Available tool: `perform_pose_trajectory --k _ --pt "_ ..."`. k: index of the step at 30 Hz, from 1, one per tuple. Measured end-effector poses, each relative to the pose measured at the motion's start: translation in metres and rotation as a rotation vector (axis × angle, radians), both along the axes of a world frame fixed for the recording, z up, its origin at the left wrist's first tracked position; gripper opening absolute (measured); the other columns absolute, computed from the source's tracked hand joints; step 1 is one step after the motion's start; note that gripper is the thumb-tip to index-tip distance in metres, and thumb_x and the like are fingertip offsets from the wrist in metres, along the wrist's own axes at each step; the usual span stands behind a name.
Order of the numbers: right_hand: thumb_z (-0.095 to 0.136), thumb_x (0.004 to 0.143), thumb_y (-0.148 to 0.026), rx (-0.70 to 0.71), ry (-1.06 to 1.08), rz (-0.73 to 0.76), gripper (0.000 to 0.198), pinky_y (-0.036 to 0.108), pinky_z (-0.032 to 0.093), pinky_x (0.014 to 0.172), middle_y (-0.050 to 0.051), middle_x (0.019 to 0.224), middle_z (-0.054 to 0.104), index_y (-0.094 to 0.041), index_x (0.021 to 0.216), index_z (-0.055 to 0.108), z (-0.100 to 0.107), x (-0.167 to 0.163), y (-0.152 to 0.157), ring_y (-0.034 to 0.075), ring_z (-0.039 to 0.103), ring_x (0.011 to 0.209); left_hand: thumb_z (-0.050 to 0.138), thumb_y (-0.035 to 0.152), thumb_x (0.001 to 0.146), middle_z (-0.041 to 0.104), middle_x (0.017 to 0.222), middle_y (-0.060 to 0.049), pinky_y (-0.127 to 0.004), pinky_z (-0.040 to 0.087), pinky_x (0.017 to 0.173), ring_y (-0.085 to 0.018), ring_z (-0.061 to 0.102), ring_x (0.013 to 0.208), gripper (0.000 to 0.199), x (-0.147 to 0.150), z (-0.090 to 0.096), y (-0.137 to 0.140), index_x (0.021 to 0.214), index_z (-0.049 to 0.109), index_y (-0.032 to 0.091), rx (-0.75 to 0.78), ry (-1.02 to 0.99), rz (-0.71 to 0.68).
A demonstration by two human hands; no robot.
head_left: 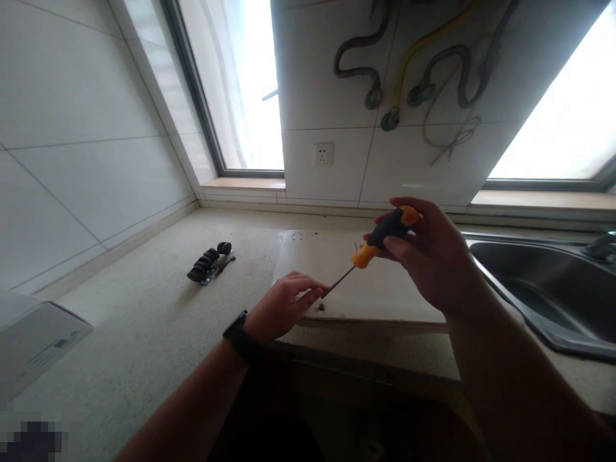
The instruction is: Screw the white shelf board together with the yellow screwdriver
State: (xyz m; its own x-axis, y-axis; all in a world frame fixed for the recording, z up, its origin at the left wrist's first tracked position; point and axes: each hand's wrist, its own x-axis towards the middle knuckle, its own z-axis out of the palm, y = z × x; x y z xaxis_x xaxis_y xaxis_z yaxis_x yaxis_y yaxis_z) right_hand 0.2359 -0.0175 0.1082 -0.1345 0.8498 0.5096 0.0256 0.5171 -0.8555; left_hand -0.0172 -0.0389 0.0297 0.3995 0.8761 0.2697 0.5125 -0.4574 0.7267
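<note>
My right hand (433, 256) is wrapped round the yellow-and-black handle of a screwdriver (387, 230), which slants down to the left. Its tip meets the fingertips of my left hand (289, 298), low over a white panel (394, 285). Thumb and forefinger of that hand are pinched together at the tip; anything between them is too small to make out. Just below the fingertips, near the panel's front edge, is a small dark fitting or hole (321, 307). A thin upright pin or screw (356, 246) shows behind the screwdriver. My left wrist wears a black watch (237, 328).
Left of the panel, black knobs (205, 262) and small metal hardware (222, 264) lie on the speckled countertop (158, 321). A white box (43, 346) stands at far left, a steel sink (505, 305) at right. Hoses (359, 69) and a socket (323, 154) are on the tiled wall.
</note>
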Motion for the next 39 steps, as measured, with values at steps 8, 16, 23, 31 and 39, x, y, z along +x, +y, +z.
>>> perform_pose_trajectory --k 8,16,23,31,39 --pt "0.068 0.084 -0.02 0.047 -0.163 0.085 0.047 0.039 0.064 0.083 0.006 0.114 0.063 -0.026 0.128 0.051 0.014 -0.024 -0.001 0.021 0.071 0.099 0.056 0.041 0.098 0.07 0.111 -0.005 -0.029 0.052 0.094 -0.013 0.066 0.099 0.029 0.001 -0.005 0.002 0.116 0.074 0.027 -0.061 -0.04 0.012" --pt "0.064 0.085 -0.017 0.092 -0.255 0.12 0.048 0.036 0.063 0.081 0.006 0.115 0.063 -0.026 0.13 0.05 0.016 -0.032 -0.003 0.021 0.07 0.101 0.056 0.042 0.098 0.071 0.112 -0.008 -0.031 0.053 0.097 -0.014 0.066 0.1 0.032 0.001 -0.006 0.002 0.116 0.075 0.024 -0.058 -0.057 -0.001" --pt "0.061 0.086 -0.014 0.107 -0.318 0.224 0.048 0.033 0.062 0.079 0.008 0.12 0.062 -0.026 0.131 0.048 0.021 -0.036 -0.009 0.02 0.067 0.104 0.058 0.038 0.097 0.071 0.115 -0.008 -0.031 0.055 0.098 -0.014 0.067 0.1 0.03 0.005 -0.006 0.0 0.116 0.075 0.022 -0.127 -0.127 -0.048" --pt "0.059 0.089 -0.018 0.11 -0.383 0.311 0.048 0.031 0.059 0.079 0.006 0.113 0.059 -0.027 0.135 0.048 0.026 -0.044 -0.009 0.017 0.063 0.098 0.061 0.036 0.096 0.074 0.113 -0.006 -0.031 0.053 0.101 -0.014 0.069 0.106 0.027 0.006 -0.005 0.0 0.113 0.073 0.02 -0.165 -0.233 -0.092" --pt "0.07 0.088 -0.041 0.141 -0.513 0.139 0.055 0.03 0.055 0.067 0.004 0.1 0.059 -0.028 0.137 0.05 0.033 -0.051 -0.009 0.015 0.058 0.08 0.073 0.039 0.086 0.074 0.095 -0.003 -0.026 0.051 0.081 -0.012 0.065 0.086 0.023 0.012 -0.006 0.002 0.091 0.072 0.017 -0.086 -0.169 0.08"
